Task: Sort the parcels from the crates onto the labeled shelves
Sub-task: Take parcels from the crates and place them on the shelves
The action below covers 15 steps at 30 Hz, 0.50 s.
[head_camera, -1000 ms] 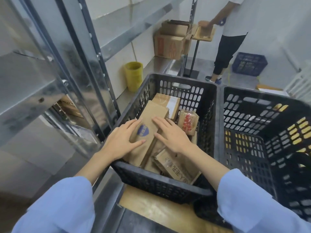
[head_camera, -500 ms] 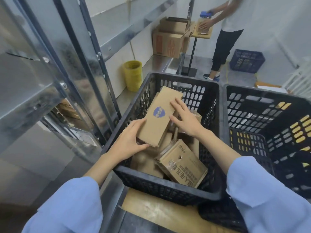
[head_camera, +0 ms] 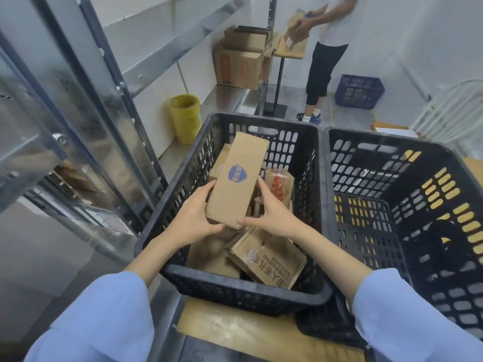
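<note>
A long brown cardboard parcel (head_camera: 236, 178) with a blue shield logo is held tilted above the left black crate (head_camera: 183, 178). My left hand (head_camera: 194, 218) grips its lower left edge. My right hand (head_camera: 269, 214) grips its lower right corner, thumb under the end. Below it in the crate lie more cardboard parcels: one with printed text (head_camera: 269, 259) near the front, one with red print (head_camera: 279, 185) at the right, another (head_camera: 222, 160) behind. Metal shelves (head_camera: 86, 121) stand to the left.
A second black crate (head_camera: 392, 194) stands to the right, holding no parcels that I can see. A yellow bin (head_camera: 185, 116) and open cardboard boxes (head_camera: 243, 58) sit on the low shelf behind. A person (head_camera: 326, 48) handles a parcel at a small stand; a blue crate (head_camera: 359, 91) sits beyond.
Both hands took hold of the logo parcel and lifted it from lying flat in the crate to a raised tilt. My right hand slid down to its lower corner.
</note>
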Tool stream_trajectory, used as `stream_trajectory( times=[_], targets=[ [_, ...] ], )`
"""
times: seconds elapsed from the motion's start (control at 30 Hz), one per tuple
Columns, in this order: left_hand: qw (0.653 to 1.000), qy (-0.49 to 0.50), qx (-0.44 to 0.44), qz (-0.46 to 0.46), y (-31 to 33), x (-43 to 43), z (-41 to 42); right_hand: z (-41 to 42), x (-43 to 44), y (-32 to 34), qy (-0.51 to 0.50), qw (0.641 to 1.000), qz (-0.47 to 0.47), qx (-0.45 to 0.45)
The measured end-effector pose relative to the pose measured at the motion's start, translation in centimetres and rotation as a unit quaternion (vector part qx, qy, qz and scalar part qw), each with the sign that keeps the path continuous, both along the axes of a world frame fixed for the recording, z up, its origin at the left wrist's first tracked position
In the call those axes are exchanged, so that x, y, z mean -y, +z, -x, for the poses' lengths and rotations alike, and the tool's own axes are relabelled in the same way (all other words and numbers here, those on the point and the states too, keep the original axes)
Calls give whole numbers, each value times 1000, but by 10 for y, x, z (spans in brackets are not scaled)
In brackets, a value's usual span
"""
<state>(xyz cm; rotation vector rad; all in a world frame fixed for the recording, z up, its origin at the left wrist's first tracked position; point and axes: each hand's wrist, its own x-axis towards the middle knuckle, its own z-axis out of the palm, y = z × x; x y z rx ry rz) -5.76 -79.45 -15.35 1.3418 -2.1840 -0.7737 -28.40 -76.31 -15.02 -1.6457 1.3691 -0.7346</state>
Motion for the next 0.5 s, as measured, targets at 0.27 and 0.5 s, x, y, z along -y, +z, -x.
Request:
stream_trajectory(
  times=[0.27,0.5],
  targets=[
    [996,-10,-81,-27,13,-1,-2,-6,-4,11,7,1000,9,-10],
    [992,-5,-117,-51,40,-8,-6,-3,-8,38,20,999,42,18]
  ],
)
